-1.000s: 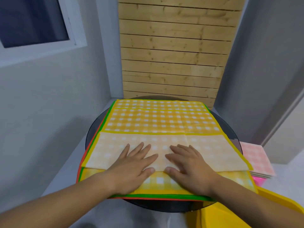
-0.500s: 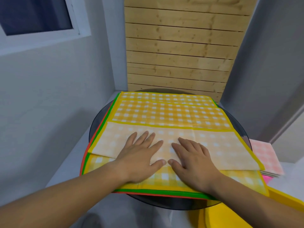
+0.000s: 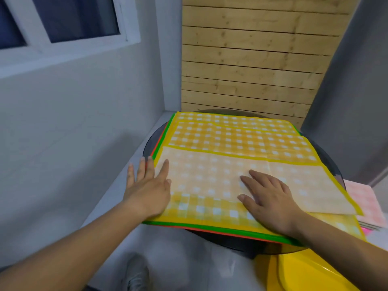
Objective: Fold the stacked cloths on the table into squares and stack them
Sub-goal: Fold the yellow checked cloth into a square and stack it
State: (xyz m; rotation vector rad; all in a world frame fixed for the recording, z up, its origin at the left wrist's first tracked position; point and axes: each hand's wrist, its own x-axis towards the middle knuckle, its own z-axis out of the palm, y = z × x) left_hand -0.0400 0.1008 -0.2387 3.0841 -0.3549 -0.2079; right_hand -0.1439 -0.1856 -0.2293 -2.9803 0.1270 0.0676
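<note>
The yellow checked cloth is laid topmost on a stack of green- and red-edged cloths that is spread over a round dark table. Nearest, below the table's rim, a glossy yellow object is seen at the right. A strip of the cloth's near edge is left bare; past it a pale flap is turned over, underside up. The left hand is laid flat at the flap's left edge, fingers straight and spread, the outer ones past the cloth. The right hand is pressed flat near the flap's middle, fingers straight, nothing gripped. Folded pink checked cloths are piled just beside the table at the right. Behind, a wood-plank panel is set between grey walls.
</note>
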